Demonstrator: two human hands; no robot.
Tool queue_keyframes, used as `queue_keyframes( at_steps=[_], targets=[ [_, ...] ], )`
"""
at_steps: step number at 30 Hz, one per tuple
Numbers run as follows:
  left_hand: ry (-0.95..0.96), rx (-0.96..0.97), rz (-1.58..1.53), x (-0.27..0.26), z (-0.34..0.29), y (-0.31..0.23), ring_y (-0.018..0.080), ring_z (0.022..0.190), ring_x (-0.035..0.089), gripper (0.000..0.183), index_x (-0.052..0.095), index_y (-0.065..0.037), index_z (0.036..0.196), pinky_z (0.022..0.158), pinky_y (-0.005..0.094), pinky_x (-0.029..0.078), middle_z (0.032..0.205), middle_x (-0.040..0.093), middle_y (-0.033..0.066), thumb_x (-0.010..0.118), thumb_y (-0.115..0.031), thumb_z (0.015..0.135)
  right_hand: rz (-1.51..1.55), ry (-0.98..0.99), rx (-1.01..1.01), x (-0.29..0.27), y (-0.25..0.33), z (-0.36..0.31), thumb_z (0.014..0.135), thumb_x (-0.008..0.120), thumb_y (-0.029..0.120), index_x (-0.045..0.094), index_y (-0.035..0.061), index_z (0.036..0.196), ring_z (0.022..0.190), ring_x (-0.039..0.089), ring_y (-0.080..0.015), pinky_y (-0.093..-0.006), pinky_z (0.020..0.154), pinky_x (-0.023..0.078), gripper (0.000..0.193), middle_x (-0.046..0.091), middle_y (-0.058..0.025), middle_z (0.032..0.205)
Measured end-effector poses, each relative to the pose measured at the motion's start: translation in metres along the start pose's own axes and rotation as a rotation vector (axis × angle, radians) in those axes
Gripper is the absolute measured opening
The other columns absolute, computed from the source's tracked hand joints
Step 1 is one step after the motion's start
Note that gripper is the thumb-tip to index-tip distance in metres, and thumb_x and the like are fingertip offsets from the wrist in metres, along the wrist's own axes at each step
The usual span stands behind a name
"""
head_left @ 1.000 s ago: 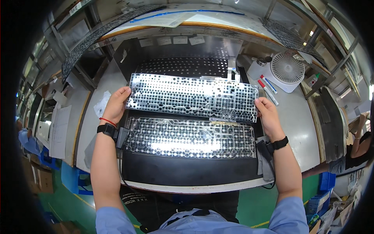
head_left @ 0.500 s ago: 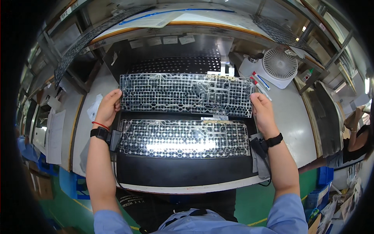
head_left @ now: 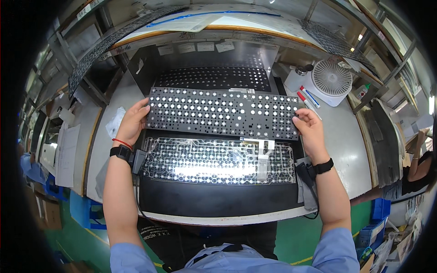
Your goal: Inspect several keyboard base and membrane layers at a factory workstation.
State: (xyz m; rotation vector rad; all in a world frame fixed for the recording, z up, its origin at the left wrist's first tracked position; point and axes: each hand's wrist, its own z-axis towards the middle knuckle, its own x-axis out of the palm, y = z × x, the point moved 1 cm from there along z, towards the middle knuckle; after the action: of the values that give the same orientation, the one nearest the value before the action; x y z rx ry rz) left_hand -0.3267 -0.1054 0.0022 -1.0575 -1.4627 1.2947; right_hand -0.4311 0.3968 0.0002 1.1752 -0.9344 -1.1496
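A black keyboard membrane sheet [head_left: 223,111] with rows of white round dots is held level above the bench, its long side running left to right. My left hand [head_left: 134,120] pinches its left end, thumb on the near face. At the opposite end, my right hand [head_left: 310,129] grips the right edge between thumb and fingers. Closer to me lies a clear keyboard membrane sheet [head_left: 200,159] with a fine printed circuit pattern and a bright glare across it. A pale translucent ribbon tail [head_left: 262,168] hangs over that sheet's right part.
Behind the held sheet, another dotted black sheet [head_left: 214,78] lies before a metal plate [head_left: 255,52]. A white fan [head_left: 332,77], markers [head_left: 309,96] and a small bottle [head_left: 363,91] stand at the right. Crumpled plastic [head_left: 116,122] is at the left. A shelf [head_left: 214,28] crosses the back.
The held sheet has been turned over: its clear circuit-patterned face showed before, its black dotted face shows now. The pale tail now hangs at its near edge. Both hands still hold the ends.
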Motion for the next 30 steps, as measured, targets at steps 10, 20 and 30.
queue_keyframes(
  at_steps=[10, 20, 30],
  targets=[
    [-0.058, -0.020, -0.033, -0.012, 0.005, 0.008, -0.0008, 0.063, 0.048, 0.026, 0.056, -0.011, 0.127, 0.048, 0.0143, 0.036, 0.091, 0.061, -0.0068, 0.053, -0.023, 0.104, 0.041, 0.014, -0.013, -0.004, -0.003, 0.002, 0.098, 0.060, 0.007, 0.059, 0.0031, 0.118, 0.081, 0.061, -0.0064, -0.0205, 0.066, 0.047, 0.021, 0.065, -0.0025, 0.103],
    [-0.169, 0.050, -0.357, -0.022, 0.012, 0.013, 0.0225, 0.110, 0.064, 0.044, 0.039, 0.002, 0.143, 0.091, 0.0274, 0.056, 0.131, 0.057, 0.0199, 0.046, -0.022, 0.107, -0.313, 0.186, 0.064, 0.007, 0.011, -0.005, 0.092, 0.068, 0.013, 0.062, 0.0025, 0.116, 0.084, 0.061, -0.0113, -0.0236, 0.075, 0.049, 0.027, 0.065, -0.0046, 0.102],
    [0.070, -0.102, -0.150, -0.013, 0.005, 0.006, 0.0267, 0.117, 0.062, 0.050, 0.040, 0.000, 0.145, 0.093, 0.0331, 0.057, 0.141, 0.052, 0.0227, 0.046, -0.031, 0.107, -0.785, 0.517, -0.063, 0.014, 0.020, -0.015, 0.065, 0.089, 0.014, 0.067, 0.0045, 0.106, 0.086, 0.054, -0.0196, -0.0313, 0.079, 0.046, 0.048, 0.057, -0.0043, 0.087]
  ],
)
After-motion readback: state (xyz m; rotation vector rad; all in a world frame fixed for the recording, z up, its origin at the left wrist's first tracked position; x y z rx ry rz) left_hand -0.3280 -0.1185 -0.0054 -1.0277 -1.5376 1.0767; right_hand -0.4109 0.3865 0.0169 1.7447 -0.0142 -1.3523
